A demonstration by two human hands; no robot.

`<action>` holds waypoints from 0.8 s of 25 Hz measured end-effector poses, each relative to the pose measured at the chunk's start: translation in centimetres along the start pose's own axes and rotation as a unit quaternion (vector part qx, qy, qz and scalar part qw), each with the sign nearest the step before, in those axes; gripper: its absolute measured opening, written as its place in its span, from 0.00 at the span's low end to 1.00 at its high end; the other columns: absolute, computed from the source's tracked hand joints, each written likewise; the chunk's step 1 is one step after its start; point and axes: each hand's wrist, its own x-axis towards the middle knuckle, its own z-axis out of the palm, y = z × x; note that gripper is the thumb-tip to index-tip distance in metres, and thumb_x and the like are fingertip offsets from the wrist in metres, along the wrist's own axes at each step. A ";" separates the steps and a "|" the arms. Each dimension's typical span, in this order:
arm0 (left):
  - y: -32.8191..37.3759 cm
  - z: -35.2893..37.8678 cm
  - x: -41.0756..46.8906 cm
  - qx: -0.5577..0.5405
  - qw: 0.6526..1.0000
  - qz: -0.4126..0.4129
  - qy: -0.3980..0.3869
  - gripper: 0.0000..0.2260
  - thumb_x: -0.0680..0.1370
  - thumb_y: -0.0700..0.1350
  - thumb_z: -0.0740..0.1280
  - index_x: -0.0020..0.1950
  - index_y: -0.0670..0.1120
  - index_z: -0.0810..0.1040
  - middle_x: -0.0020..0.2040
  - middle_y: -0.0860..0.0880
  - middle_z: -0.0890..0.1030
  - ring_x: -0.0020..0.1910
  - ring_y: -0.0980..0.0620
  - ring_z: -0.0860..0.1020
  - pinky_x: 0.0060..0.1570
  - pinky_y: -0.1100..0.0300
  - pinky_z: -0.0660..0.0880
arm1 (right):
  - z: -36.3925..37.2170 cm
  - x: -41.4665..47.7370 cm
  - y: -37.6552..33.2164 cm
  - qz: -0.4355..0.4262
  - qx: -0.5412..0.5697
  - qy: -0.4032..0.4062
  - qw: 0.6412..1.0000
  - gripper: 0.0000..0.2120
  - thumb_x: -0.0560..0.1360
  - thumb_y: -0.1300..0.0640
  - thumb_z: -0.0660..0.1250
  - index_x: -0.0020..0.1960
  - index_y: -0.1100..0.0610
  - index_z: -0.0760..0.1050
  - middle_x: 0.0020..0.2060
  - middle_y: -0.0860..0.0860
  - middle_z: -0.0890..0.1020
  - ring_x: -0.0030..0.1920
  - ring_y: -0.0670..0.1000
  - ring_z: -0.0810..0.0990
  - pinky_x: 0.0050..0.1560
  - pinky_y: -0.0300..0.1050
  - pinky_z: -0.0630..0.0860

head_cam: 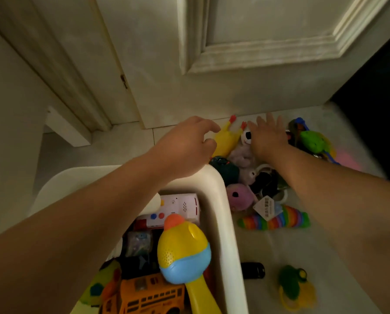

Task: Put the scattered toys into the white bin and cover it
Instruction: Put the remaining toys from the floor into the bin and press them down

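Seen from above, a person reaches both bare arms forward over a pale tiled floor beside a cream door. The left hand (189, 141) hangs with its fingers loosely curled and grasps nothing; its fingertips are just beside a yellow rubber chicken (225, 139) lying on the floor. The right hand (268, 134) is released, fingers straight and spread, above a black-and-white plush (247, 137); whether it touches the plush cannot be told.

The white bin (221, 200) stands at lower left, under the left forearm, uncovered. Inside it lie a yellow and blue toy hammer (182, 245), an orange school bus (144, 295) and a white toy with red and blue buttons (178, 207).

More toys are scattered on the floor right of the bin: a dark green ball (225, 168) touching the bin's far corner, a purple plush (239, 196), a rainbow-striped slug (277, 220), a green frog (291, 284) nearer the camera, and a bright green toy (314, 141) at far right.
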 end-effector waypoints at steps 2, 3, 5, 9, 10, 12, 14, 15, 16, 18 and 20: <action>-0.1 0.2 -0.1 -0.003 1.000 -0.006 -0.010 0.18 0.80 0.45 0.58 0.70 0.54 0.69 0.72 0.53 0.67 0.63 0.55 0.70 0.54 0.64 0.63 | 1.0 1.4 -0.6 0.001 -0.032 -0.022 0.999 0.44 0.73 0.48 0.67 0.78 0.54 0.43 0.77 0.57 0.54 0.77 0.61 0.46 0.73 0.64 0.40; -0.3 0.1 0.0 -0.006 1.000 -0.007 -0.012 0.18 0.80 0.45 0.58 0.70 0.54 0.69 0.72 0.53 0.67 0.62 0.55 0.71 0.54 0.64 0.63 | 1.5 1.7 -1.0 0.000 -0.029 -0.023 0.999 0.45 0.73 0.47 0.67 0.78 0.54 0.42 0.76 0.58 0.57 0.77 0.62 0.49 0.73 0.64 0.41; -0.4 -0.1 0.1 -0.018 1.000 -0.017 -0.016 0.19 0.80 0.45 0.59 0.71 0.54 0.69 0.71 0.52 0.68 0.57 0.56 0.71 0.53 0.64 0.63 | 2.2 2.0 -1.2 -0.003 0.002 -0.004 1.000 0.43 0.72 0.48 0.68 0.78 0.56 0.47 0.72 0.59 0.63 0.73 0.62 0.58 0.74 0.62 0.44; -0.7 -0.2 0.4 -0.056 0.997 -0.048 -0.030 0.21 0.78 0.47 0.62 0.72 0.55 0.67 0.70 0.52 0.69 0.56 0.56 0.71 0.52 0.63 0.65 | 1.7 0.9 -1.6 -0.012 0.116 0.126 0.985 0.33 0.71 0.62 0.69 0.73 0.58 0.61 0.64 0.60 0.70 0.63 0.61 0.67 0.67 0.54 0.64; -0.9 -0.2 0.5 -0.072 0.995 -0.056 -0.033 0.23 0.77 0.47 0.64 0.72 0.55 0.66 0.70 0.53 0.69 0.60 0.55 0.72 0.54 0.63 0.66 | 0.8 0.2 -1.6 -0.015 0.177 0.179 0.968 0.30 0.72 0.64 0.67 0.72 0.57 0.63 0.64 0.59 0.70 0.62 0.60 0.68 0.63 0.52 0.68; -1.2 -0.1 0.6 -0.106 0.991 -0.076 -0.030 0.29 0.74 0.49 0.70 0.73 0.57 0.64 0.72 0.53 0.68 0.66 0.55 0.70 0.56 0.63 0.68 | -2.0 -1.9 -1.6 -0.027 0.325 0.263 0.908 0.27 0.73 0.63 0.68 0.70 0.56 0.66 0.63 0.56 0.72 0.61 0.57 0.69 0.58 0.47 0.70; -1.0 -0.3 0.6 -0.140 0.987 -0.072 -0.019 0.39 0.69 0.52 0.75 0.75 0.58 0.59 0.72 0.54 0.68 0.68 0.55 0.69 0.56 0.63 0.68 | -5.4 -5.0 -1.7 -0.049 0.493 0.246 0.833 0.29 0.71 0.54 0.73 0.70 0.50 0.67 0.62 0.49 0.74 0.60 0.48 0.73 0.56 0.42 0.71; -0.5 -0.5 0.5 -0.164 0.985 -0.053 -0.013 0.43 0.67 0.53 0.77 0.76 0.58 0.57 0.71 0.54 0.68 0.68 0.57 0.69 0.57 0.63 0.69 | -6.9 -6.8 -1.9 -0.070 0.577 0.211 0.786 0.30 0.69 0.50 0.74 0.68 0.47 0.68 0.61 0.46 0.76 0.59 0.46 0.75 0.56 0.42 0.74; -0.1 -0.6 0.5 -0.193 0.981 -0.027 -0.009 0.44 0.66 0.52 0.78 0.75 0.58 0.57 0.70 0.55 0.71 0.67 0.59 0.71 0.57 0.65 0.70 | -8.3 -8.3 -2.3 -0.093 0.643 0.179 0.738 0.29 0.66 0.46 0.75 0.65 0.44 0.70 0.58 0.45 0.79 0.57 0.45 0.78 0.56 0.44 0.76; 0.8 -0.6 0.3 -0.256 0.966 0.014 0.015 0.36 0.67 0.47 0.78 0.70 0.55 0.64 0.61 0.57 0.79 0.57 0.63 0.78 0.51 0.69 0.74 | -9.6 -9.6 -3.1 -0.133 0.717 0.135 0.671 0.22 0.66 0.42 0.73 0.58 0.42 0.73 0.51 0.45 0.83 0.52 0.46 0.82 0.53 0.48 0.80; 1.1 -0.5 0.1 -0.288 0.955 0.003 0.074 0.26 0.70 0.45 0.76 0.64 0.54 0.70 0.50 0.56 0.83 0.46 0.61 0.82 0.45 0.66 0.78 | -9.3 -9.1 -3.6 -0.112 0.762 0.116 0.628 0.11 0.74 0.42 0.65 0.54 0.44 0.75 0.46 0.48 0.83 0.47 0.48 0.83 0.49 0.49 0.81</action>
